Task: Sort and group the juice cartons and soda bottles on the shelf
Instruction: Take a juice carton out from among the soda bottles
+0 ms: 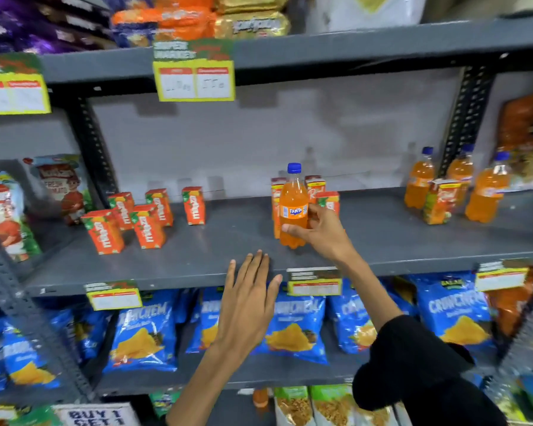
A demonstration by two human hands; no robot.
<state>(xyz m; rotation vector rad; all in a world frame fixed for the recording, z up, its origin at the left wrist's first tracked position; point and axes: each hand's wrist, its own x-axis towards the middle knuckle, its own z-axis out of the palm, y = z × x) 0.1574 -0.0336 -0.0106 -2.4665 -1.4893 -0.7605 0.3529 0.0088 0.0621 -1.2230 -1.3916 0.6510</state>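
Note:
My right hand [319, 233] grips an orange Fanta bottle [293, 207] with a blue cap, upright near the middle of the grey shelf [228, 241]. Behind the bottle stand a few orange juice cartons [328, 202]. Several orange Maaza cartons [145, 219] stand grouped on the shelf's left part. At the right end stand three more orange soda bottles [419, 182] with one juice carton [440, 202] in front of them. My left hand [248, 299] hovers flat and open at the shelf's front edge, holding nothing.
Tomato ketchup pouches [62, 189] fill the bay at the left. Blue crisp bags [293, 327] line the shelf below. Yellow price tags [194, 78] hang from the shelf above and along the front edge. A perforated upright [465, 118] stands at the right.

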